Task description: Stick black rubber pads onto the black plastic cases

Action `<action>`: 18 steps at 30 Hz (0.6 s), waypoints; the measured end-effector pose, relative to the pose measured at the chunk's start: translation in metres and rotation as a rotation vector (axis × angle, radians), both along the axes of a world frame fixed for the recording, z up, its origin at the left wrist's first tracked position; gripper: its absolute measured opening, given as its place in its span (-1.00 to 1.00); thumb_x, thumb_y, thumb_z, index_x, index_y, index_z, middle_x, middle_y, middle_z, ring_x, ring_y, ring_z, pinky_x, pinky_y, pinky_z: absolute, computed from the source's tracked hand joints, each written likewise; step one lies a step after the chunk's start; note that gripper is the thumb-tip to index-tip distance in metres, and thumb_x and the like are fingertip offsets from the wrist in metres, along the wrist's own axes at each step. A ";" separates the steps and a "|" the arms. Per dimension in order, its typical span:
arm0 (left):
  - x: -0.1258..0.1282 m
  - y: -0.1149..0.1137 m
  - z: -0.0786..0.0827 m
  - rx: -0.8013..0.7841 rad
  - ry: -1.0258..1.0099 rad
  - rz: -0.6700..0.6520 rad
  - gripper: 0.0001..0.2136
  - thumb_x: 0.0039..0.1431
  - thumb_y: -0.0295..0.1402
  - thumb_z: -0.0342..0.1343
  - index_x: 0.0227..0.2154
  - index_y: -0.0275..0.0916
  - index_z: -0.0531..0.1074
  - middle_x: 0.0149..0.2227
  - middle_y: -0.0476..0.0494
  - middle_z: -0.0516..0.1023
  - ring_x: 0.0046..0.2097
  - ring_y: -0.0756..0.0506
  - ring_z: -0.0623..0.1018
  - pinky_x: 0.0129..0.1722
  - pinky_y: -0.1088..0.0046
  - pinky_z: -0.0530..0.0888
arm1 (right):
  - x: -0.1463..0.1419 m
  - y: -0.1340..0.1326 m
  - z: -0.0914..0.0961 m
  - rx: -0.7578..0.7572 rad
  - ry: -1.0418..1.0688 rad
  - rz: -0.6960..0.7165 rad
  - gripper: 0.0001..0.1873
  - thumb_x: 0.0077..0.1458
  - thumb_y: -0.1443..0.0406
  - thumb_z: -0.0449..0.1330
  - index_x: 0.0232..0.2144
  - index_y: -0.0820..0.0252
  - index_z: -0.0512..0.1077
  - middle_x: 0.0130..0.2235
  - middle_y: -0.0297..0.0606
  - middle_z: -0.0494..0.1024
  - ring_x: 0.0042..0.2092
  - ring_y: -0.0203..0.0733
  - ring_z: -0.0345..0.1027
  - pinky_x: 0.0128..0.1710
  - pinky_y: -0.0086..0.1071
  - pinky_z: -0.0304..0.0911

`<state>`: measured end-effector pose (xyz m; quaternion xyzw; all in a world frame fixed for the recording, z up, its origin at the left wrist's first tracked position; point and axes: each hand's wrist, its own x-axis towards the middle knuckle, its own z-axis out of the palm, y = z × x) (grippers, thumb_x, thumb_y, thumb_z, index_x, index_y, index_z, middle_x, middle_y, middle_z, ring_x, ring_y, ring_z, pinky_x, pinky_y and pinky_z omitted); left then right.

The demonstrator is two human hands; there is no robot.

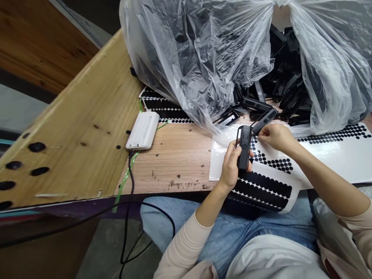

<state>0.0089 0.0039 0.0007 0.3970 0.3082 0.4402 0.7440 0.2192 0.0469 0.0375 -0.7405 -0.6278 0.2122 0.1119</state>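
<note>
My left hand (pixel 231 168) holds upright a black carbon-textured plastic part (pixel 244 148) with an open slot at its top end. My right hand (pixel 276 137) sits just to its right, fingertips pinched together above a white backing sheet with rows of small black round stickers (pixel 271 161). Whether those fingertips hold a sticker is hidden. A second black textured part (pixel 264 121) lies just beyond the fingertips. Below my left hand, another white sheet carries larger black dots (pixel 261 190).
A clear plastic bag (pixel 197 50) full of black parts spreads across the back of the wooden table (pixel 174 162), with more parts (pixel 286 77) spilling out. A white power bank (pixel 142 130) with a black cable lies to the left. A slanted drilled wooden board (pixel 66 131) rises at far left.
</note>
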 end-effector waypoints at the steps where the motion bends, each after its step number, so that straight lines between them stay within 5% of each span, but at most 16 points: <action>1: 0.000 0.000 0.000 -0.001 -0.002 -0.002 -0.62 0.44 0.03 0.09 0.02 -0.18 0.31 -0.27 -0.05 0.65 -0.57 0.03 0.51 -0.54 0.47 0.40 | 0.002 -0.003 0.003 -0.010 0.073 0.005 -0.86 0.18 0.29 0.34 -0.44 0.13 0.61 -0.34 -0.19 0.71 -0.25 0.00 0.60 -0.23 -0.18 0.47; 4: 0.000 -0.001 -0.002 -0.010 -0.001 -0.008 -0.61 0.43 0.03 0.11 0.07 -0.16 0.31 -0.26 -0.04 0.64 -0.56 0.02 0.53 -0.53 0.48 0.42 | 0.002 -0.018 0.014 -0.089 0.552 -0.015 -0.72 0.18 0.06 0.41 -0.39 0.14 0.63 -0.37 -0.27 0.66 -0.33 -0.16 0.56 -0.24 -0.24 0.56; 7: 0.000 -0.001 -0.006 -0.008 0.014 -0.009 -0.57 0.43 0.04 0.13 0.12 -0.13 0.30 -0.28 0.00 0.62 -0.56 0.01 0.53 -0.54 0.48 0.44 | -0.012 -0.037 0.025 -0.207 1.031 -0.089 -0.55 -0.03 -0.08 0.56 -0.39 0.15 0.63 -0.37 -0.28 0.64 -0.31 -0.19 0.54 -0.26 -0.28 0.59; 18: -0.001 -0.002 -0.011 0.007 0.049 -0.009 -0.55 0.43 0.05 0.14 0.16 -0.13 0.33 -0.45 0.07 0.53 -0.57 -0.03 0.52 -0.54 0.46 0.43 | -0.041 -0.047 0.030 -0.122 1.050 -0.161 -0.51 -0.14 -0.08 0.62 -0.43 0.15 0.62 -0.40 -0.27 0.65 -0.33 -0.18 0.57 -0.36 -0.39 0.52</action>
